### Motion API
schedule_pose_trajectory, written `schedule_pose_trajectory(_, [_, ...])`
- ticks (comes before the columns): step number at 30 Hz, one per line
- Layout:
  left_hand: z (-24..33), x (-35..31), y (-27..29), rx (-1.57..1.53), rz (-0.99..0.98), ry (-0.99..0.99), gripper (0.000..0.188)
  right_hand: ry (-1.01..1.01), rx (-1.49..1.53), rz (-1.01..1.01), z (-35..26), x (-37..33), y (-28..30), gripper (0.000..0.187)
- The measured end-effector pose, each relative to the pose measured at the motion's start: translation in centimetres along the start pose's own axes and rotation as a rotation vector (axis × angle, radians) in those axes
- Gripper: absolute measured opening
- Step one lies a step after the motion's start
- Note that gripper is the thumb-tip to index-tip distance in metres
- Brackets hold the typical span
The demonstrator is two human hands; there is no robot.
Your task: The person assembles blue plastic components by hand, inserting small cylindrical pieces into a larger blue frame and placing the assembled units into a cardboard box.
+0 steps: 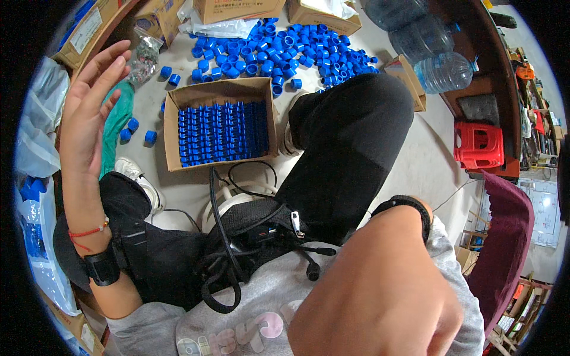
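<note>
My left hand [89,113] is raised at the left, its fingers stretched out and holding nothing. It is nearest to a green plastic bag [120,113] and a clear bag of small parts [144,62]. My right hand [380,291] looms close at the lower right, back of the hand toward me; its fingers are hidden, so any object in them cannot be seen. Between my legs an open cardboard box [219,89] holds tight rows of blue plastic pieces [222,133]. Behind it, loose blue plastic caps [255,53] lie heaped on the floor, apart from both hands.
Large clear water bottles [442,72] lie at the far right, above a red plastic stool [478,146]. More cardboard boxes [323,18] stand at the back. A black cable [217,207] runs from the black pouch [255,228] on my lap toward the box. Bagged goods [38,237] line the left.
</note>
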State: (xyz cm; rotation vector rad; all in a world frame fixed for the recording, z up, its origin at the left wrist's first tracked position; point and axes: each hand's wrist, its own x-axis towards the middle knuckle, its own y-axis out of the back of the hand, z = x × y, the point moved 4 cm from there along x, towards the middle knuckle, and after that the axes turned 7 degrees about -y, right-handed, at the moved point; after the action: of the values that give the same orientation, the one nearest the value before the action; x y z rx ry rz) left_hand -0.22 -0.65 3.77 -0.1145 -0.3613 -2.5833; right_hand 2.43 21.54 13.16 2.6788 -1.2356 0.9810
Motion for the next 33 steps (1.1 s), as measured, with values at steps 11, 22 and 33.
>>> schedule_pose_trajectory(11, [0.2, -0.4, -0.3, -0.021, 0.046, 0.007, 0.029, 0.011, 0.024, 0.024, 0.2, -0.9, -0.2, 0.023])
schedule_pose_trajectory(22, [-0.3, -0.5, 0.1, -0.012, 0.011, 0.054, 0.032, 0.022, 0.064, 0.116, 0.2, -1.4, -0.7, 0.026])
schedule_pose_trajectory(33, [-1.0, -0.6, 0.3, -0.027, 0.01, 0.075, 0.032, 0.036, 0.056, 0.171, 0.1, -1.8, -0.8, 0.026])
